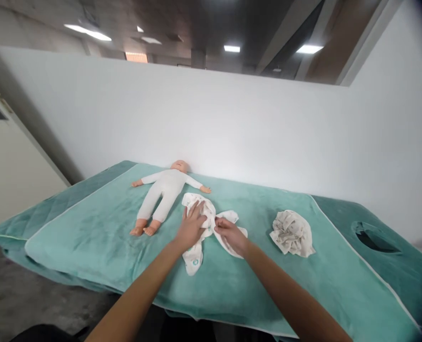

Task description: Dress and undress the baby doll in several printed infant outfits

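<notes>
A white baby garment (200,228) with small prints lies spread on the teal cover of a bed (90,237). My left hand (191,223) lies flat on the garment's upper part, fingers stretched out. My right hand (230,233) rests beside it and pinches the cloth near the garment's middle. A baby doll (163,192) in a white suit lies on its back just left of the garment, head toward the wall.
A crumpled printed cloth (292,232) sits to the right of my hands. The bed has a face hole (373,236) at its right end. A white wall (232,128) runs right behind the bed. Grey floor shows at lower left.
</notes>
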`<state>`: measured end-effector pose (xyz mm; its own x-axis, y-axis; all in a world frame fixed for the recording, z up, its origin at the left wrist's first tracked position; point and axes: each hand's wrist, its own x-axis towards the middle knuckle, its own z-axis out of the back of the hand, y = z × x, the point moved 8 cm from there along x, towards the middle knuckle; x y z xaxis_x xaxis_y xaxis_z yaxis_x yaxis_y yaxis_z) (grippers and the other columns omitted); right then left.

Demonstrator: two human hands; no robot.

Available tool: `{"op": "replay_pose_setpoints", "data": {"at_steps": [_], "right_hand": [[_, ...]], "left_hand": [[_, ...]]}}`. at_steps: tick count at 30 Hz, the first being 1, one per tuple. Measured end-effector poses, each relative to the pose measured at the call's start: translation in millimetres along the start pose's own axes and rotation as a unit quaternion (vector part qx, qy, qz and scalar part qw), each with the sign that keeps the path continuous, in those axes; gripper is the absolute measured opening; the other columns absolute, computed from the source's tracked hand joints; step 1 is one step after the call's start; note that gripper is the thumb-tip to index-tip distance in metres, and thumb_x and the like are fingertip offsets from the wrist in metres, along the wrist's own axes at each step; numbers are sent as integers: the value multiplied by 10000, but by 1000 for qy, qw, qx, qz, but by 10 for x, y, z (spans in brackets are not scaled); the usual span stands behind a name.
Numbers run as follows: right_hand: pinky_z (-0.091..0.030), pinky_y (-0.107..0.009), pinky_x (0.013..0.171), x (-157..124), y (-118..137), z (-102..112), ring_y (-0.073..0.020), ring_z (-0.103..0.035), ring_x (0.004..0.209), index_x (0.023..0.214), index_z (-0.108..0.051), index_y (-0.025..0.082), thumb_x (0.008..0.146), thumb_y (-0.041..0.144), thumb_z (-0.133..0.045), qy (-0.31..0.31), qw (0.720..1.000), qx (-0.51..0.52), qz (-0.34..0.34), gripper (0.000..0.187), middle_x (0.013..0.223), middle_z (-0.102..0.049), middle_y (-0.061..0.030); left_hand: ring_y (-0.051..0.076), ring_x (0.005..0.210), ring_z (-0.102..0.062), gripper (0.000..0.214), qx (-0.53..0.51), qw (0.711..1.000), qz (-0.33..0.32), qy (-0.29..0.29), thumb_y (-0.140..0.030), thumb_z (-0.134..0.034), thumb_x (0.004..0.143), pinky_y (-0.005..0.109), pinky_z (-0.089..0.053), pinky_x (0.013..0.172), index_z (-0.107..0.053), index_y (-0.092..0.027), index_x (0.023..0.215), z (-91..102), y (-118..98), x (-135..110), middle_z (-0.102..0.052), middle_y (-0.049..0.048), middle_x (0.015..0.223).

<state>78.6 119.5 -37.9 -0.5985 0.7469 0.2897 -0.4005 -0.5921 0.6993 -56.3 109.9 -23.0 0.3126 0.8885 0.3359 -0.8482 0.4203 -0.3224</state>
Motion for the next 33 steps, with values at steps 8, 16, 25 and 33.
{"op": "replay_pose_setpoints", "data": {"at_steps": [8, 16, 25, 33], "right_hand": [[-517, -393, 895, -639, -75, 656, -273, -676, 1025, 1178, -636, 266, 749, 508, -740, -67, 843, 528, -75, 503, 1106, -717, -52], [-513, -474, 986, -596, 205, 1143, -308, -658, 1133, 1396, -522, 299, 721, 490, -788, -179, 820, 534, -101, 751, 1278, -686, -64], [-455, -479, 1092, -584, 53, 218, -312, -616, 1226, 1262, -645, 228, 564, 466, -919, -59, 868, 478, -124, 787, 1256, -701, -89], [-376, -490, 1161, -654, 372, 92, -312, -566, 1286, 1290, -642, 251, 623, 451, -891, 2, 929, 368, -47, 739, 1347, -646, -95]], "left_hand": [[252, 1224, -574, 683, -284, 958, -10, -41, -253, -735, 728, 413, -455, 1048, -451, -223, 1349, 358, -871, 438, -571, 107, 1365], [211, 1004, -617, 435, -465, 844, 138, -230, -320, -732, 734, 334, -485, 895, -594, -176, 1121, 585, -1016, 743, -651, 52, 1070], [250, 1129, -617, 577, -492, 815, 177, -251, -365, -717, 736, 379, -472, 1013, -558, -207, 1268, 595, -1118, -176, -643, 89, 1227], [343, 1146, -634, 767, -458, 815, 264, -237, -328, -832, 532, 471, -485, 1032, -598, -148, 1240, 227, -844, -865, -706, 134, 1146]]}}
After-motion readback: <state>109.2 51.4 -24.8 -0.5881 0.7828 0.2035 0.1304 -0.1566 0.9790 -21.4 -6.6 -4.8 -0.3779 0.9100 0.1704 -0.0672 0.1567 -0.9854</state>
